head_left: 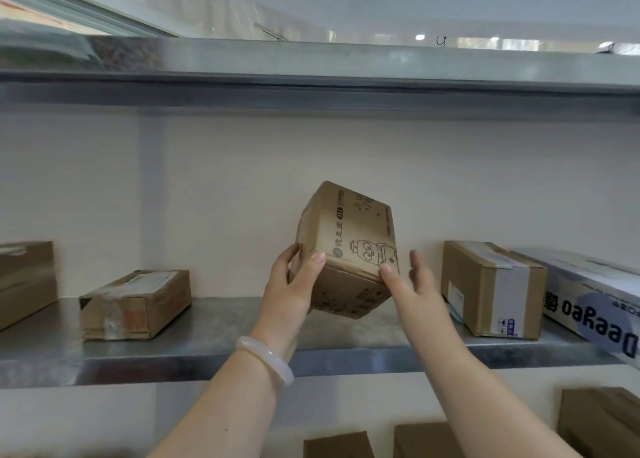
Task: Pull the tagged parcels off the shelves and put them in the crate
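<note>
Left hand: raised to shelf height, gripping the printed parcel at its lower left corner. The thumb lies on the front face and the fingers wrap round the left side.
Left wrist: pale bangle sits just below the hand.
Right hand: raised beside the parcel with fingers straight and slightly spread. The forefinger tip touches the parcel's lower right edge. The other fingers are blurred and stand clear of it.
Printed parcel: brown carton with a cartoon figure and dark lettering, tilted with one corner down. It is between the two hands, over the centre of the middle shelf. Whether its low corner touches the shelf cannot be told.
Middle shelf: grey sheet metal with a folded front lip, running the full width of the view.
Upper shelf: same metal, overhead.
Wall: plain cream, behind the shelves.
Left of parcel: flat parcel with clear tape, well apart. A brown box is cut off by the left edge.
Right of parcel: taped parcel near the right hand, with a white carton just beside it, overhanging the lip.
Below: three lower boxes, only partly in view.
Open room: bare shelf on both sides of the held parcel, wider on the left.
</note>
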A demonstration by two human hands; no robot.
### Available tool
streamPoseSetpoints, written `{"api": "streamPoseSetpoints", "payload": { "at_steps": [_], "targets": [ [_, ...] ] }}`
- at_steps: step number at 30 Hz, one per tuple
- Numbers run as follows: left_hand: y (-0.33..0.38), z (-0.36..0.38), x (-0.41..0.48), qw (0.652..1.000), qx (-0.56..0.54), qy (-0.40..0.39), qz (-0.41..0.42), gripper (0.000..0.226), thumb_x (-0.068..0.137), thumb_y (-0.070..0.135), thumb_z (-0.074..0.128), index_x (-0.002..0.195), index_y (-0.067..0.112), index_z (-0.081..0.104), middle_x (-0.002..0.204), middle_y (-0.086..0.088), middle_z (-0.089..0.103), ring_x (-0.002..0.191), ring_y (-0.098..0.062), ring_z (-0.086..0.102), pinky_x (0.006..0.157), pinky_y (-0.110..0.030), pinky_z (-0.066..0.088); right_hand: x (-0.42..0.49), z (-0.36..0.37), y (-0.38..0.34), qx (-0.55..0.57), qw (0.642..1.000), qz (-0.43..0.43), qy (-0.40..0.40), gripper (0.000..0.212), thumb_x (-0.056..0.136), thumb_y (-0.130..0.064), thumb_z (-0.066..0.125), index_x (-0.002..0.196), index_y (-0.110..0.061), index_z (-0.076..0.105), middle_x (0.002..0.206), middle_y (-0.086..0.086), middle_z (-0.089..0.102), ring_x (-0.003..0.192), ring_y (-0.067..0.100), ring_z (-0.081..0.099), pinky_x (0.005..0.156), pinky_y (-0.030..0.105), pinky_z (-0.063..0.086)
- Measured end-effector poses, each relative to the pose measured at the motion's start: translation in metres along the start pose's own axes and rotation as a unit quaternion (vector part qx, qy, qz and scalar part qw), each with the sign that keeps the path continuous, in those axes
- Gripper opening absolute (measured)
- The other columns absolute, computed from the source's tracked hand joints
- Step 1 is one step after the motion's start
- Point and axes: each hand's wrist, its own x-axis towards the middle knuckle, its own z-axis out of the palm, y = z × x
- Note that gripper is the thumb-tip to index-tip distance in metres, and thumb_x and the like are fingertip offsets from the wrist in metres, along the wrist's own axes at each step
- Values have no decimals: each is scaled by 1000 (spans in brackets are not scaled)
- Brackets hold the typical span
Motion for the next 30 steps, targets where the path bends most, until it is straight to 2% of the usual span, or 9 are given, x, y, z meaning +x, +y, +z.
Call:
{"api": "streamPoseSetpoints", "payload": {
  "at_steps": [4, 6, 8, 10, 13, 17, 21, 25, 30],
  "targets": [
    [-6, 3, 1, 1000, 16, -13, 1, 60, 75, 63, 54, 131, 41, 54, 126, 9, 63, 114, -7, 60, 103, -38, 49, -3, 6, -2, 46, 997, -8, -59, 26, 97, -37, 53, 122, -39, 58, 110, -23, 65, 99, -13, 57, 64, 2, 43],
    [-6, 2, 3, 995, 91, 22, 24, 50, 82, 58, 43, 128, 46, 58, 127, 4, 58, 117, -9, 54, 107, -36, 43, -4, 7, -5, 60, 995, -54, -60, 26, 97, -29, 54, 120, -41, 58, 109, -23, 68, 99, -13, 58, 72, 4, 46],
    [-6, 0, 4, 985, 156, 33, 60, 39, 94, 50, 40, 130, 61, 47, 125, 8, 46, 114, 1, 44, 99, -20, 37, -4, 7, -9, 44, 994, -81, -58, 35, 95, -29, 57, 129, -39, 54, 121, -19, 63, 116, -3, 54, 94, 21, 49],
    [-8, -1, 6, 975, 200, 13, 96, 48, 100, 38, 47, 140, 61, 33, 129, 12, 43, 113, 10, 41, 93, -11, 32, -4, 7, -11, 2, 994, -96, -52, 45, 92, -35, 62, 134, -40, 48, 129, -20, 53, 122, -4, 46, 102, 30, 45],
    [-6, 1, 8, 968, 229, -15, 107, 59, 95, 46, 56, 149, 45, 32, 140, 2, 44, 122, -1, 45, 104, -27, 43, -6, 8, -12, -88, 985, -135, -60, 56, 87, -42, 64, 138, -45, 40, 137, -22, 41, 127, -7, 36, 105, 31, 42],
    [1, 8, 5, 987, 159, -14, 36, 99, 57, 81, 70, 142, 39, 43, 143, -2, 44, 124, -18, 52, 103, -38, 49, -10, 12, -9, -159, 968, -172, -87, 66, 85, -50, 62, 144, -48, 32, 150, -25, 25, 140, 0, 23, 113, 44, 33],
    [5, 10, 4, 995, 94, 24, -24, 113, 38, 78, 74, 140, 43, 40, 142, -3, 41, 123, -23, 53, 100, -43, 51, -14, 16, -10, -199, 951, -208, -114, 69, 78, -62, 50, 144, -52, 29, 151, -32, 20, 142, -3, 15, 116, 45, 28],
    [0, 2, 8, 998, 35, 36, -37, 104, 45, 70, 76, 139, 38, 44, 137, -3, 52, 118, -25, 59, 97, -46, 52, -10, 15, -6, -145, 962, -189, -131, 58, 87, -47, 59, 140, -54, 35, 149, -34, 23, 141, -3, 19, 112, 45, 36],
    [4, -11, 11, 996, -7, -37, -78, 63, 61, 69, 63, 113, 32, 68, 101, 2, 76, 87, -12, 74, 60, -25, 57, 2, 13, 1, -83, 990, -106, -52, 51, 84, -44, 69, 130, -46, 46, 141, -14, 43, 125, 2, 44, 92, 23, 48]
  ]
}}
